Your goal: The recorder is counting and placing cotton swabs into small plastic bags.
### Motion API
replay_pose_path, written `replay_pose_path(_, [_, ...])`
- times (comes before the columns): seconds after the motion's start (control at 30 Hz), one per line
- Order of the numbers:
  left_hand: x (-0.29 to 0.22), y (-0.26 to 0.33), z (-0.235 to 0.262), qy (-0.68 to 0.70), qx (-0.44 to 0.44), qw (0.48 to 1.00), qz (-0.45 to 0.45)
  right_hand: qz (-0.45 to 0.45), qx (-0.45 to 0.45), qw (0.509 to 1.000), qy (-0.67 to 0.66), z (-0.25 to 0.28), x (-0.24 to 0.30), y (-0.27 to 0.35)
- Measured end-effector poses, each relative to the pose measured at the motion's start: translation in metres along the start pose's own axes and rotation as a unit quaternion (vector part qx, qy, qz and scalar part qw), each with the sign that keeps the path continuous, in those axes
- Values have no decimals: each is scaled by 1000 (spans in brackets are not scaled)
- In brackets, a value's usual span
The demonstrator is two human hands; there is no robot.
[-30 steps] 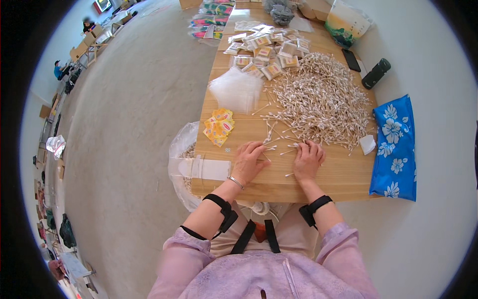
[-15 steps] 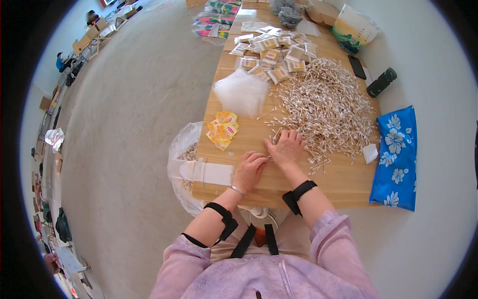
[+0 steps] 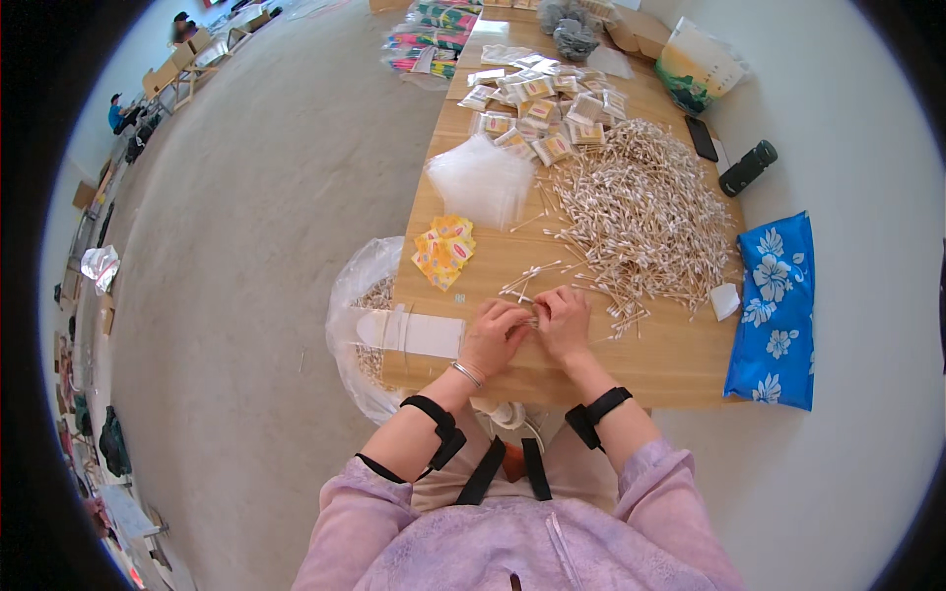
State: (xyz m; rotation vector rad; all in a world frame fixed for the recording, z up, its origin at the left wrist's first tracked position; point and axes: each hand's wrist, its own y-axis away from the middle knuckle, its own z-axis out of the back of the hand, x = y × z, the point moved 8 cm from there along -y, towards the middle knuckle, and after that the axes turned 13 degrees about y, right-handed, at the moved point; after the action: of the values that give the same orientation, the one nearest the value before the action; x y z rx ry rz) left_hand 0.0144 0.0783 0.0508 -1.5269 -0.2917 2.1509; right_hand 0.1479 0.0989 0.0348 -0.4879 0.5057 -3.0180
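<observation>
Phone [image 3: 701, 139] and bottle [image 3: 748, 168] sit near heaped cotton swabs [image 3: 645, 217].

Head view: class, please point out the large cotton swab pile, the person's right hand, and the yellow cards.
Cotton swab pile [image 3: 650, 212]: head view, middle of the heap.
Right hand [image 3: 565, 323]: head view, back of the hand.
Yellow cards [image 3: 443, 250]: head view, middle of the cluster.

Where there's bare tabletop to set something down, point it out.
Widest: the wood right of the right hand, nearer than the swab pile and left of the blue flowered pouch. A smaller patch lies right of the yellow cards, nearer than the clear bags. Crowded: the far stretch, where packets, bags and swabs lie close together.
</observation>
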Motion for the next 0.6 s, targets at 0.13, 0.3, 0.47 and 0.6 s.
replay_pose_path(0.13, [-4,-6,23,-91,-140,985,30,11,10,1000,-21,1,5,10])
replay_pose_path(0.3, [18,-32,15,-167,-63,978,104,2,-4,999,-32,4,4,10])
replay_pose_path(0.47, [53,-60,-2,-191,62,964,175,9,39,997,-62,0,0,9])
replay_pose_path(0.6, [53,-78,1,-176,72,979,69,11,44,997,-67,4,3,11])
